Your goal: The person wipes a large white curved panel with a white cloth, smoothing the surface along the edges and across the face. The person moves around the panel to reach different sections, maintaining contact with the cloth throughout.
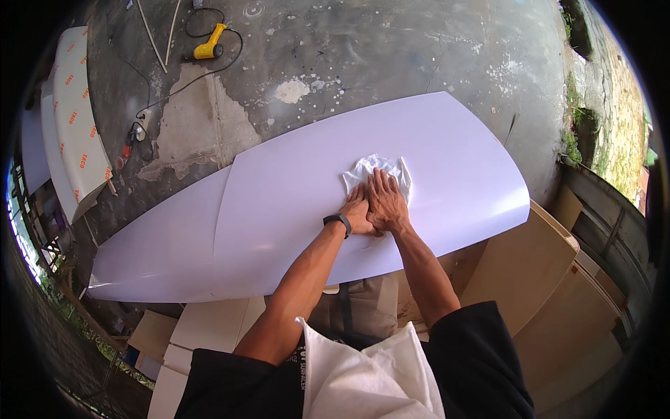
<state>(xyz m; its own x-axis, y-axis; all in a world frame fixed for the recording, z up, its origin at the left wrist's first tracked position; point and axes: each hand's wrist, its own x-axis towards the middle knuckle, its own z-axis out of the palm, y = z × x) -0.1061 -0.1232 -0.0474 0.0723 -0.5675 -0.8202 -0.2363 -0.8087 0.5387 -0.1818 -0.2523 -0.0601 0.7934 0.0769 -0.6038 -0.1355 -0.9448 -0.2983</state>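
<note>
A large, glossy white sheet [293,188] spreads in front of me, with a seam or overlap toward its left part. On it lies a crumpled white cloth [359,171]. My right hand [388,201] presses flat on the cloth, fingers stretched forward. Beside it, my left hand [359,215] lies with its fingers extended at the cloth's near edge, partly overlapped by the right hand. A dark band [338,223] circles my left wrist. Neither hand is closed round anything.
Far left, a yellow heat gun [211,45] rests on the stained concrete floor [349,42], its cord running toward a power strip [144,120]. Curved white sheets [73,126] with orange print stand at the left. Wooden boards [523,262] lean at the near right.
</note>
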